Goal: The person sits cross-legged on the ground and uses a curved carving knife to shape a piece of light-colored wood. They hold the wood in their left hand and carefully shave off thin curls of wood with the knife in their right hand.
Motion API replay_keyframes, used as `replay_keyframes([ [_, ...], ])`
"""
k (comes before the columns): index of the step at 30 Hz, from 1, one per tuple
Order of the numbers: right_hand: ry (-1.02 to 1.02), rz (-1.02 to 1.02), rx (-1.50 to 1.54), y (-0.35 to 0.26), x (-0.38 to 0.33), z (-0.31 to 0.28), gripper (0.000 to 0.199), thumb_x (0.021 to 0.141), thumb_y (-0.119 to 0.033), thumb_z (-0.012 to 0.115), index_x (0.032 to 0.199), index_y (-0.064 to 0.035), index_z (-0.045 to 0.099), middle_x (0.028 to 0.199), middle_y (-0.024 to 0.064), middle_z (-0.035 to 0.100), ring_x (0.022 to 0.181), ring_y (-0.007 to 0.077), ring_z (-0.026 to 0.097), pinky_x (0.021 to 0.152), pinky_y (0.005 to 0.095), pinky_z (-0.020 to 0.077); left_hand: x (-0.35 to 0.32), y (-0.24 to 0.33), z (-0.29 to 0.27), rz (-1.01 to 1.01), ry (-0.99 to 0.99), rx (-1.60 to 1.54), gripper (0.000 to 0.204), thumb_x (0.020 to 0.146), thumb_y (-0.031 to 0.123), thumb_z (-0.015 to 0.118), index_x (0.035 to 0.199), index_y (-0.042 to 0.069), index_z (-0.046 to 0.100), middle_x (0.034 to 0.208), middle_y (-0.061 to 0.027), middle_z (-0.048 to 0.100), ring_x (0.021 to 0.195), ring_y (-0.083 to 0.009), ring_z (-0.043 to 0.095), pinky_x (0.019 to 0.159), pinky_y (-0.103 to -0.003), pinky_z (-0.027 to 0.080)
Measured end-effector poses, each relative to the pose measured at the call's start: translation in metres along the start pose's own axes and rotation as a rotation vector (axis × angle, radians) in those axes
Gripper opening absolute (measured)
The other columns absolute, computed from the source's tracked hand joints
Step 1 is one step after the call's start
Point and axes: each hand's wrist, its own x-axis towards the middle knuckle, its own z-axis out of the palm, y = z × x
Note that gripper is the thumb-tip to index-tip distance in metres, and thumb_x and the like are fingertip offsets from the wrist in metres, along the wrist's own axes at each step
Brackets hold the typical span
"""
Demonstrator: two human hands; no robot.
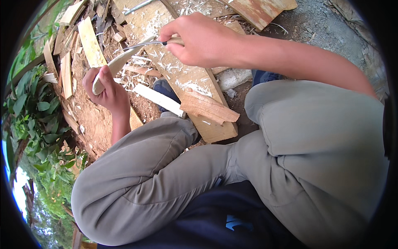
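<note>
My left hand (108,89) is closed round the near end of a pale, curved piece of carved wood (118,63), which slants away up to the right. A knife (145,44) with a thin metal blade and a light handle is gripped in my right hand (197,40). Its blade lies across the far part of the carved piece and appears to touch it. Beneath my right hand runs a long wooden board (182,76) scattered with curled shavings (197,87). A reddish-brown chunk of wood (209,108) rests across the board's near end.
My bent legs (137,170) in grey trousers fill the lower view, with a dark shoe (166,90) beside the board. Split wood offcuts (92,41) and a white strip (158,99) litter the ground. Leafy plants (35,112) edge the left; another plank (261,12) lies at the top.
</note>
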Motion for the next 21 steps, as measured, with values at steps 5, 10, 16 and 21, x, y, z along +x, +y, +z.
replay_keyframes([
  [5, -0.025, 0.075, -0.025, 0.032, 0.013, -0.008, 0.027, 0.089, -0.013, 0.062, 0.111, -0.0008, 0.070, 0.083, 0.0212, 0.071, 0.071, 0.0287, 0.070, 0.069, 0.0406, 0.0534, 0.006, 0.006, 0.007, 0.133, -0.046, 0.059, 0.013, 0.096, 0.008, 0.067, 0.097, 0.002, 0.056, 0.093, -0.0061, 0.055, 0.082, -0.0170, 0.049, 0.076, -0.032, 0.040],
  [10, -0.038, 0.061, 0.002, 0.020, 0.007, -0.009, 0.027, 0.088, -0.012, 0.060, 0.111, -0.0012, 0.070, 0.079, 0.0218, 0.069, 0.070, 0.0293, 0.069, 0.069, 0.0415, 0.0530, 0.003, 0.008, 0.004, 0.163, -0.039, 0.039, 0.013, 0.092, 0.006, 0.069, 0.095, 0.002, 0.057, 0.087, -0.0064, 0.055, 0.079, -0.0184, 0.049, 0.072, -0.033, 0.039],
  [16, -0.025, 0.056, -0.064, 0.011, 0.006, -0.004, 0.027, 0.089, -0.012, 0.060, 0.111, -0.0006, 0.069, 0.079, 0.0207, 0.070, 0.071, 0.0281, 0.070, 0.070, 0.0423, 0.0530, 0.004, 0.010, 0.003, 0.271, -0.091, 0.079, 0.014, 0.091, 0.006, 0.071, 0.096, 0.002, 0.058, 0.085, -0.0068, 0.055, 0.075, -0.0185, 0.048, 0.069, -0.033, 0.039],
  [21, 0.055, -0.017, 0.026, 0.018, -0.001, 0.008, 0.026, 0.090, -0.013, 0.061, 0.111, 0.0000, 0.069, 0.093, 0.0211, 0.072, 0.083, 0.0322, 0.071, 0.077, 0.0425, 0.0549, 0.000, 0.013, 0.003, 0.130, -0.056, 0.022, 0.015, 0.092, 0.008, 0.072, 0.095, 0.002, 0.058, 0.089, -0.0053, 0.055, 0.077, -0.0165, 0.049, 0.070, -0.032, 0.041],
])
